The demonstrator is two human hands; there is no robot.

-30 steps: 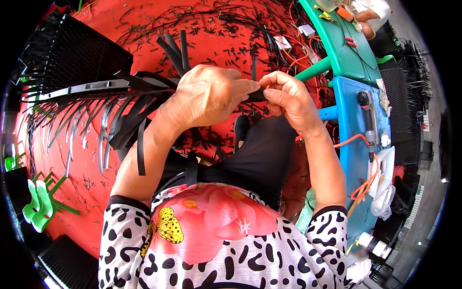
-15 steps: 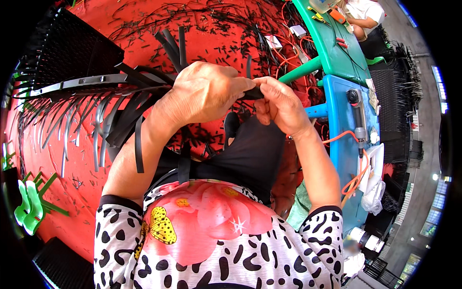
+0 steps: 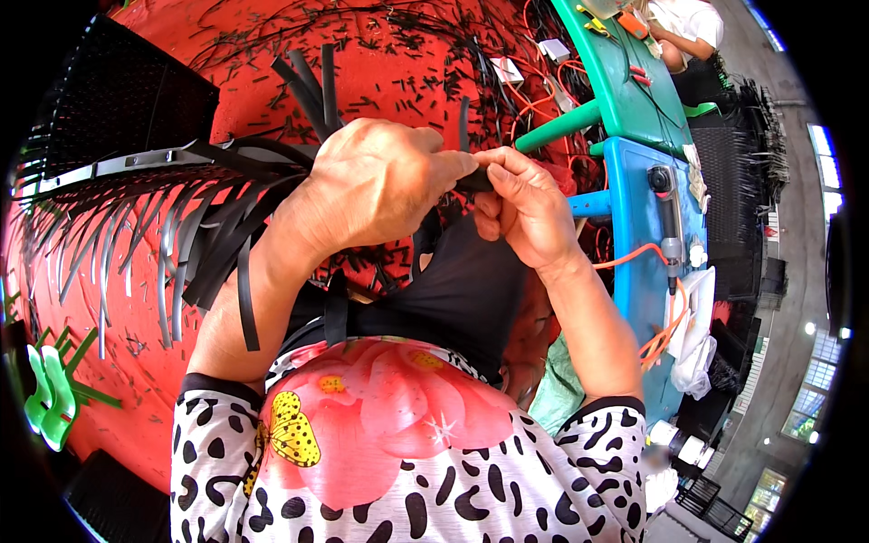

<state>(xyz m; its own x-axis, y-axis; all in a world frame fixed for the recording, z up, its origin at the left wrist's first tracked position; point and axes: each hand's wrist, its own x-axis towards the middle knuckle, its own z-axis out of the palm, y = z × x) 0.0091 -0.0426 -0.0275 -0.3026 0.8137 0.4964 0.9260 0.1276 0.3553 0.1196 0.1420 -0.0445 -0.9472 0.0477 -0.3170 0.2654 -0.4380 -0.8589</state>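
Both my hands meet in front of my chest over a short dark strip [image 3: 472, 182]. My left hand [image 3: 371, 176] is closed around flat black strips, and a few of their ends [image 3: 312, 89] stick up past its far side. With thumb and fingers, my right hand [image 3: 528, 201] pinches the other end of the dark strip. My fingers partly hide how the strips run in the grip. Left of my left wrist, many loose black strips [image 3: 222, 240] hang from a grey frame bar [image 3: 149, 159], some across my forearm. A black woven panel [image 3: 127, 100] adjoins the bar.
A blue table [image 3: 638, 213] with a power tool [image 3: 668, 213] and orange hose stands at right, beyond it a green table [image 3: 638, 100] with hand tools. A co-worker [image 3: 688, 32] sits there. Black scraps litter the red floor [image 3: 398, 90]. Green chairs [image 3: 56, 398] lie left.
The bar and hanging strips have shifted slightly left and downward in view, and the tables slightly left. Both hands keep nearly the same hold on the strip.
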